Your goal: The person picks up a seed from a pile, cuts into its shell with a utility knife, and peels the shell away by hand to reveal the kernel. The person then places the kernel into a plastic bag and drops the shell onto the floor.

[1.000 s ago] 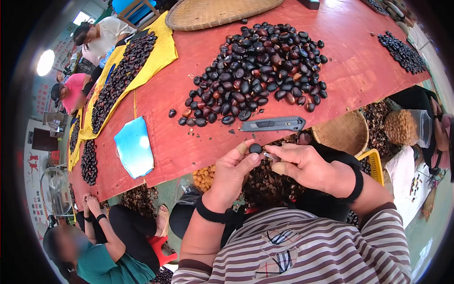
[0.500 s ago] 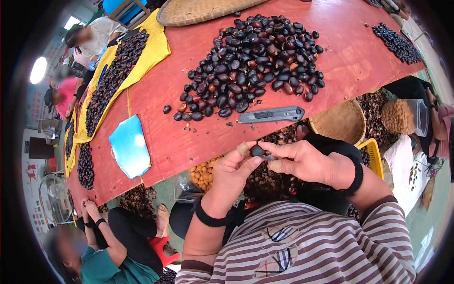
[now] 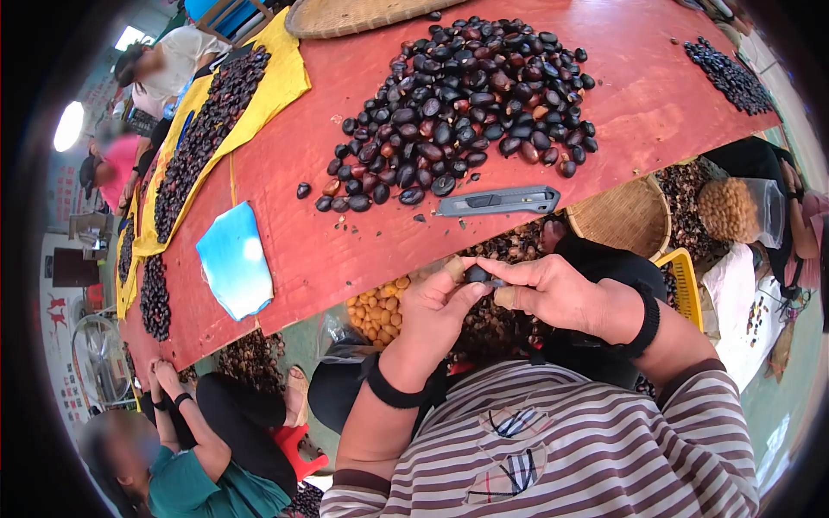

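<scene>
My left hand pinches a dark oval nut between its fingertips, just off the table's near edge. From the other side, the fingers of my right hand close in on the same nut. A small greyish bit shows by the right thumb, too small to name. Tan wraps cover a fingertip on the left and the thumb on the right. Beyond my hands, a large heap of dark nuts lies on the red table. A grey utility knife lies between heap and edge.
A blue-and-white sheet and a yellow cloth with nuts are to the left. Below the edge are orange-tan kernels, shell pieces, a woven basket and a yellow crate. A person in green sits at left.
Both hands have shifted very slightly right in view, still with the nut between them. The camera view has moved a little; the table things stay in place.
</scene>
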Available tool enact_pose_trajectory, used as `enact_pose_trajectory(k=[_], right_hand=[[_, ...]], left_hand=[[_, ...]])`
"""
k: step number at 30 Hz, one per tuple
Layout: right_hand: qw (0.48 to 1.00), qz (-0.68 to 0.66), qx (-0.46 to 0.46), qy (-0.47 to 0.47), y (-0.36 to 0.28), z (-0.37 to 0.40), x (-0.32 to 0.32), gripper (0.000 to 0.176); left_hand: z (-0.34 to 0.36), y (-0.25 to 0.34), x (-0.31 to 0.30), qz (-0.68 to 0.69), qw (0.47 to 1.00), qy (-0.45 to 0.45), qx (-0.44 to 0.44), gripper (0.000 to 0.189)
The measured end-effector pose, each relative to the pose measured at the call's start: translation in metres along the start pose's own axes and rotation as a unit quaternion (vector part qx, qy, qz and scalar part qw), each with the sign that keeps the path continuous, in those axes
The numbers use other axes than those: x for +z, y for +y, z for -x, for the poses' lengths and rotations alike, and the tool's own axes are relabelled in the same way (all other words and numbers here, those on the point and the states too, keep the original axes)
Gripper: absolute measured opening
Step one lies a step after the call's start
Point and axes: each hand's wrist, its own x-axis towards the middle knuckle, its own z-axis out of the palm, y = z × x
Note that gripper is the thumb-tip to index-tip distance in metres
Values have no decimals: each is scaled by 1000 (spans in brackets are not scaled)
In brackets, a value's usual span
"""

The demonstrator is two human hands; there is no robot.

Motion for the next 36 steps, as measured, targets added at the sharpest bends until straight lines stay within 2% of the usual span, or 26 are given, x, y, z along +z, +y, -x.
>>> enact_pose_trajectory(k=[1, 4, 8, 11, 15, 18, 20, 22, 24, 26, 30, 33, 34, 36], right_hand=[[1000, 0, 0, 8, 5, -2, 3, 42], [982, 96, -146, 66, 25, -5, 8, 40], [977, 132, -143, 89, 23, -4, 9, 34], [978, 135, -129, 92, 24, -3, 10, 34], [984, 68, -127, 105, 35, -4, 13, 30], [995, 22, -35, 95, 29, -3, 9, 28], [985, 95, -84, 118, 28, -3, 7, 27], [969, 159, -134, 135, 27, -2, 8, 27], [963, 184, -149, 126, 25, -1, 10, 28], [959, 206, -154, 116, 22, 3, 12, 29], [987, 89, -126, 54, 20, 11, 7, 28], [984, 116, -133, -11, 10, 21, -4, 28], [989, 79, -118, -34, 12, 23, -6, 26], [996, 28, -31, -77, 3, 26, -10, 25]], left_hand=[[-1, -3, 0, 0, 1000, -5, 6, 26], [-2, -9, 4, 16, 1000, 7, 17, 23], [-2, -12, 4, -14, 1000, -7, -9, 23], [-3, -20, 6, 7, 1000, -11, 8, 22], [-4, -22, 5, -129, 991, -16, 31, 18], [-6, -25, 8, -95, 995, -9, 16, 19], [-10, -27, 8, -13, 1000, -23, 9, 23], [-5, -14, 6, 59, 995, -41, -67, 25], [-2, -5, 7, 118, 985, -55, -116, 28], [0, -7, 3, 95, 985, -79, -123, 27], [5, -1, 1, 60, 978, -121, -156, 23], [11, 0, 3, 69, 967, -158, -189, 21], [13, 7, 5, 61, 962, -169, -204, 21], [16, 9, 6, 56, 952, -206, -221, 21]])
